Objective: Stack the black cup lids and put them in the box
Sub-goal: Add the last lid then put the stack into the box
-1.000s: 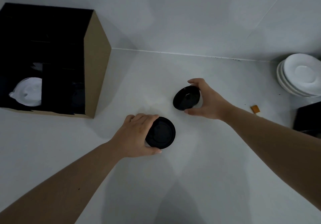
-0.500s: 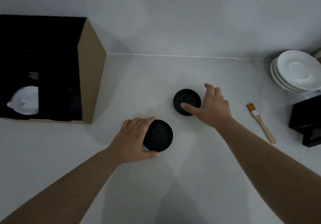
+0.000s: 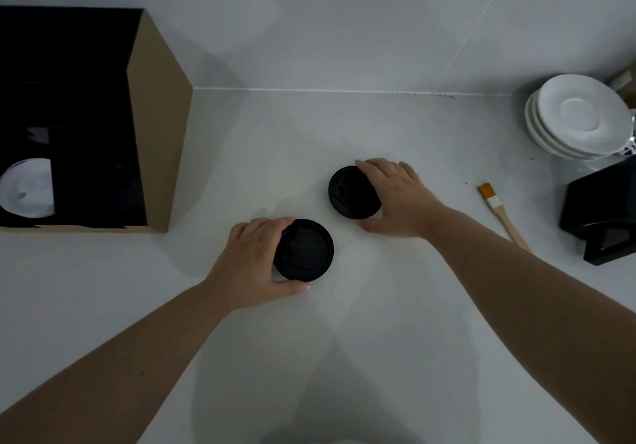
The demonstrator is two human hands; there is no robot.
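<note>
Lids sit flat on the counter (image 3: 378, 357): my right hand (image 3: 401, 199) clamps the far lid (image 3: 349, 192), just right and beyond the near lid (image 3: 306, 250) my left hand (image 3: 254, 268) grips; the box (image 3: 155, 127) lies far left.

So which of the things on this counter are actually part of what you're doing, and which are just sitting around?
Part of the job:
- near black cup lid, under the left hand
- far black cup lid, under the right hand
- cardboard box

Just lying about:
- stack of white saucers
- pastry brush
- black stand
</note>
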